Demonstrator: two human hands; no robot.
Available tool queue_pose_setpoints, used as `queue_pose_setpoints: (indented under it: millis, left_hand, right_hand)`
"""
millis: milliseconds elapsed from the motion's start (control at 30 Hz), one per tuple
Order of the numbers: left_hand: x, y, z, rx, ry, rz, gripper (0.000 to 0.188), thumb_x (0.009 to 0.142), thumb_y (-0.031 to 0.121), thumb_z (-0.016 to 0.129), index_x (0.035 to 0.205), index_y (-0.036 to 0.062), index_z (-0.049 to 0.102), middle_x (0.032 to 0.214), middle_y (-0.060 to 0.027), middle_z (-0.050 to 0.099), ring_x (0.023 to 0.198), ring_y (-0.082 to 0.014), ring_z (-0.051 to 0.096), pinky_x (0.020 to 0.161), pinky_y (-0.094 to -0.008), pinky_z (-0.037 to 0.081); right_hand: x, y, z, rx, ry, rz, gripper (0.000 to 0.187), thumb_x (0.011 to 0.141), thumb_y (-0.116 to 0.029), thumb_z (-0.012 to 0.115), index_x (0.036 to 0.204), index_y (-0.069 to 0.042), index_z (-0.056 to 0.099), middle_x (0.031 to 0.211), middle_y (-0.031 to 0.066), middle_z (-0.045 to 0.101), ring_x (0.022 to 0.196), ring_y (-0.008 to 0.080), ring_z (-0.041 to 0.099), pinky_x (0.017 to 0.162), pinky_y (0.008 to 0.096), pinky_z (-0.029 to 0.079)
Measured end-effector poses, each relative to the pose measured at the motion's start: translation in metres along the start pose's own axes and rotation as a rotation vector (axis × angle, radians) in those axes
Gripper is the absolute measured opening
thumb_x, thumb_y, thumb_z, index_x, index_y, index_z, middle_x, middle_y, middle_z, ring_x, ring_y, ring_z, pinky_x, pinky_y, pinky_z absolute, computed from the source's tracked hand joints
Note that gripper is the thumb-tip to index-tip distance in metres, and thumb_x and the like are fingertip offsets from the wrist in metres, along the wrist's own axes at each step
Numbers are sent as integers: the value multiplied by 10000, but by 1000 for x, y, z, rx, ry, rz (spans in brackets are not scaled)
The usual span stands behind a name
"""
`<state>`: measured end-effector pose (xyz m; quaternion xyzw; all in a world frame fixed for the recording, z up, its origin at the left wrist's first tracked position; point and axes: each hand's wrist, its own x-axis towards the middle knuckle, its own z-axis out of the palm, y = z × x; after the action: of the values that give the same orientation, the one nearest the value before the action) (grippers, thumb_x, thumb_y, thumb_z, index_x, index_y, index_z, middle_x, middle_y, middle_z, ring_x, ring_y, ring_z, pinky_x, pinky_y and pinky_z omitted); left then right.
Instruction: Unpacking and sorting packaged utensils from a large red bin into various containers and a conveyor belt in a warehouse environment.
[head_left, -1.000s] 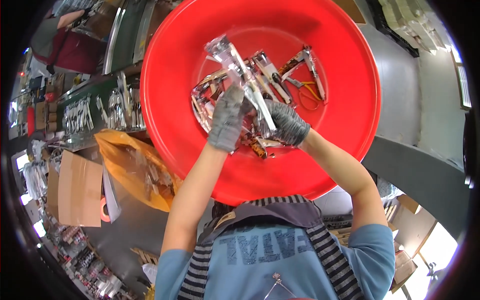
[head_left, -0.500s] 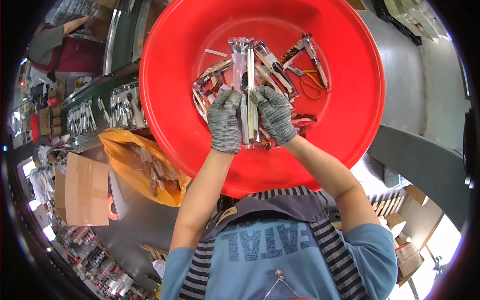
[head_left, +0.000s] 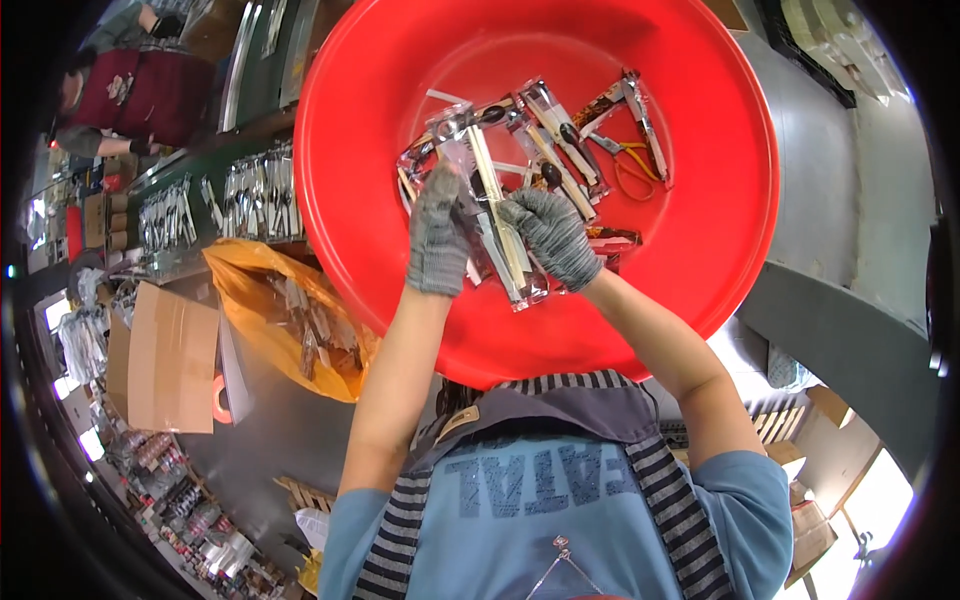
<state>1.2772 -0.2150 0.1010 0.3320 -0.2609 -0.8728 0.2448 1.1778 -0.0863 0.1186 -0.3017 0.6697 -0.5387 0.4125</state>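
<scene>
A clear cutlery packet with pale chopsticks inside tilts over the red basin, its top leaning left. My right hand, in a grey knitted glove, is closed on the packet's right side near the middle. Along its left edge lies my left hand, gloved alike, fingers stretched out and close against the wrapper; the thumb is partly hidden. Beneath and beyond, several similar packets with black spoons and chopsticks lie in the basin. Pliers with orange-yellow handles rest at the right of the pile.
An orange bag holding more packets stands left of the basin, beside a cardboard box. Cutlery packets line a green work surface at the left. Another person works at the far left. A grey ledge runs along the right.
The packet has turned from upright to leaning left at its top. My left hand's fingers have straightened. The other person at the far left has shifted, and the view has moved slightly.
</scene>
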Motion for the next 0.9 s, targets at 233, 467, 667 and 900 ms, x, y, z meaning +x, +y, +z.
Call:
queue_pose_setpoints:
  millis: [233, 467, 667, 900]
  left_hand:
    - [14, 39, 22, -8, 165, -10, 141, 842, 99, 547, 928, -10, 572, 832, -144, 636, 759, -258, 640, 558, -332, 542]
    - [22, 47, -3, 84, 279, 25, 225, 894, 138, 465, 1017, -46, 510, 953, -176, 605, 879, -296, 609, 774, -428, 525]
    - [21, 53, -30, 5, 314, 78, 234, 909, 122, 419, 1039, -57, 495, 999, -201, 580, 913, -320, 595, 750, -438, 529]
    - [10, 60, -8, -165, 282, 130, 191, 899, 110, 440, 1027, -28, 470, 1023, -197, 563, 946, -328, 581, 837, -489, 495]
  right_hand:
    - [-6, 4, -5, 114, -218, 67, 313, 875, -287, 532, 901, 16, 610, 695, 31, 557, 637, 96, 498, 614, 253, 430]
    - [-17, 1, -9, 183, -439, 443, 122, 738, -63, 689, 800, -4, 603, 739, 43, 623, 675, 105, 603, 606, 223, 486]
    - [-20, 3, -12, 226, -399, 384, 216, 701, -20, 697, 880, 9, 580, 754, 64, 621, 668, 128, 612, 614, 242, 508]
    - [-36, 7, 8, 233, -325, 438, 226, 675, -4, 714, 790, -26, 521, 677, -18, 481, 604, 58, 507, 507, 202, 428]
